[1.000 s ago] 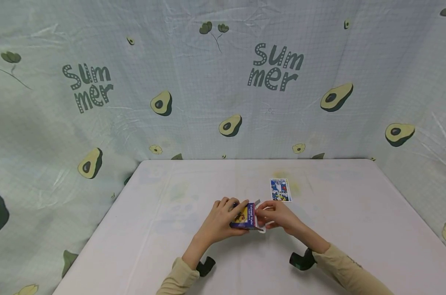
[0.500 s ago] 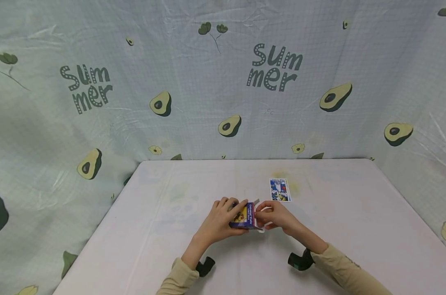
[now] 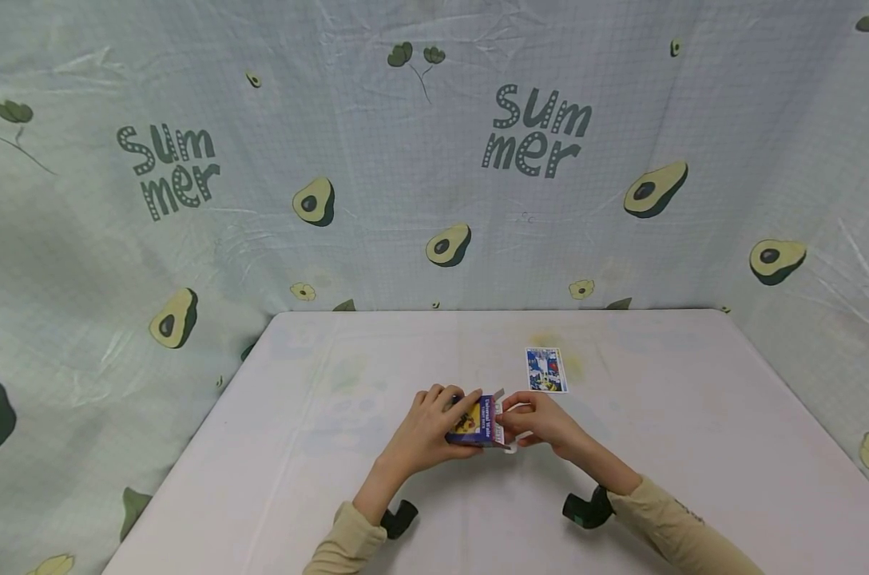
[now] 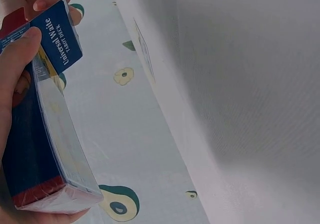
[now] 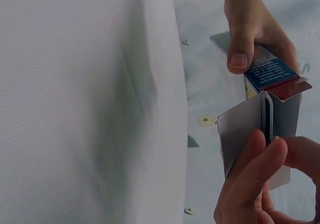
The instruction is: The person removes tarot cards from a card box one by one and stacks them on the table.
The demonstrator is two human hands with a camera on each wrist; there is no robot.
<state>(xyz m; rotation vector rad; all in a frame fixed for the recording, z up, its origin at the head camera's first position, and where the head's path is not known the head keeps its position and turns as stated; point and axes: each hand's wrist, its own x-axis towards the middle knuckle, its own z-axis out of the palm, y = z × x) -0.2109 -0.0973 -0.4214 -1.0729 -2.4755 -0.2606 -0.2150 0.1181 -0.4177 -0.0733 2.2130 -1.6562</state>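
My left hand [image 3: 427,431] grips a blue and yellow tarot card box [image 3: 466,423] above the middle of the table, its end pointing right. In the left wrist view, its flap [image 4: 59,38] stands open and reads "Universal Waite Tarot Deck". The fingers of my right hand [image 3: 538,419] are curled at that open end. The right wrist view shows the flap's pale inner side [image 5: 242,126], with thumb and fingertips pinching at the flap and opening. The cards inside are mostly hidden.
A colourful picture card [image 3: 546,370] lies flat on the white table [image 3: 377,351], behind my right hand. Black wrist devices [image 3: 401,519] sit under both wrists. An avocado-print curtain [image 3: 406,160] surrounds the table's back and sides.
The box has shifted very slightly left with my left hand. More of a pale printed strip shows at its open end beside the right fingertips. The picture card stays in place.
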